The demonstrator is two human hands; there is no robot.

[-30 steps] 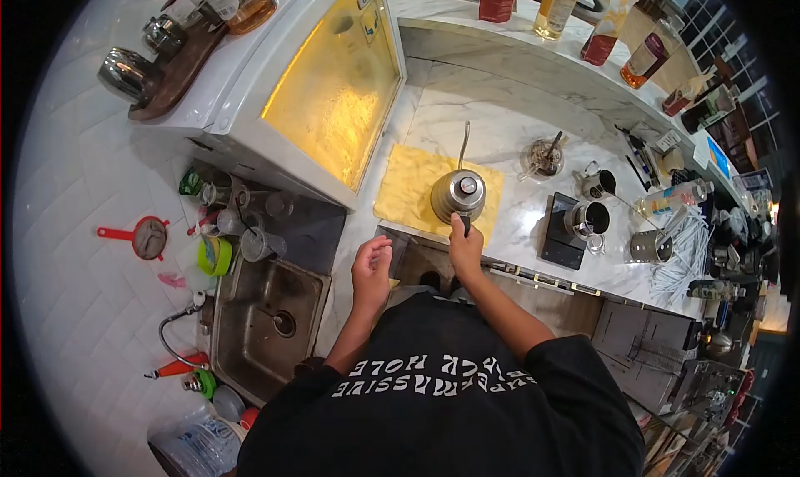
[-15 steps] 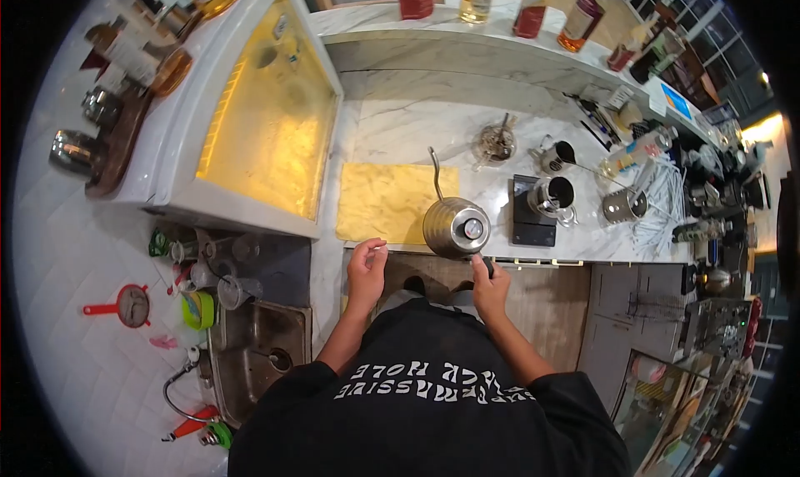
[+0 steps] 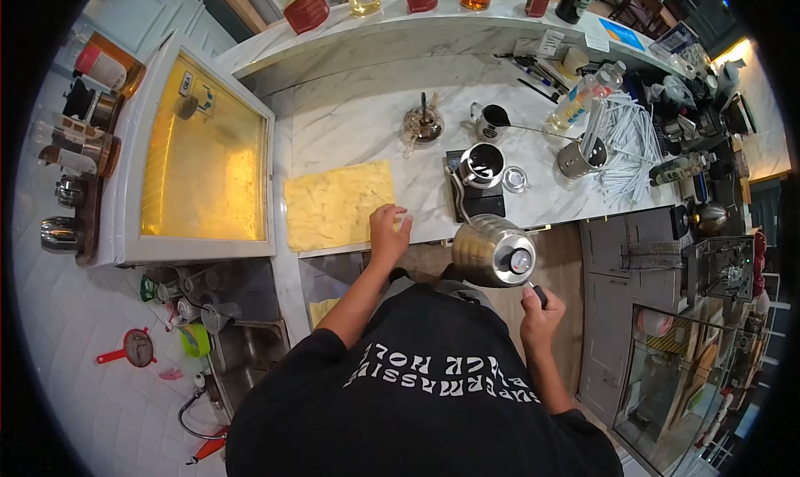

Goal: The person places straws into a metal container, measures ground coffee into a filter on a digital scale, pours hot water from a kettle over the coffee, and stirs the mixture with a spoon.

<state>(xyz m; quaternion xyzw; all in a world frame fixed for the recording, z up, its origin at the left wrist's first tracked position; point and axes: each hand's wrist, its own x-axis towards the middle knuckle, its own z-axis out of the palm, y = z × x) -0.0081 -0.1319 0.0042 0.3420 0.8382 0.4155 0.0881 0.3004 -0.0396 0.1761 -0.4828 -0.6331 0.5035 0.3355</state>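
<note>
My right hand [image 3: 542,314] grips the black handle of a steel gooseneck kettle [image 3: 483,252], held over the counter's front edge. Its thin spout reaches toward a metal cup [image 3: 481,167] with dark contents, which stands on a black scale [image 3: 492,206]. Beside the cup lies a small round lid [image 3: 515,179]. Empty, my left hand [image 3: 389,235] hovers at the right edge of a yellow cloth [image 3: 333,206], fingers loosely bent and thumb apart. Whether it touches the cloth I cannot tell.
Behind the scale stand a steel pitcher [image 3: 490,123] and a glass jar [image 3: 423,127] with a utensil in it. To the right are a metal canister [image 3: 581,158] and a pile of white straws [image 3: 625,148]. A yellow-lit glass-door cabinet [image 3: 208,160] and a sink [image 3: 250,352] are at left.
The kettle has moved right off the cloth's edge, its spout now by the cup on the scale. My left hand has shifted toward the cloth's right side. The camera view has turned right.
</note>
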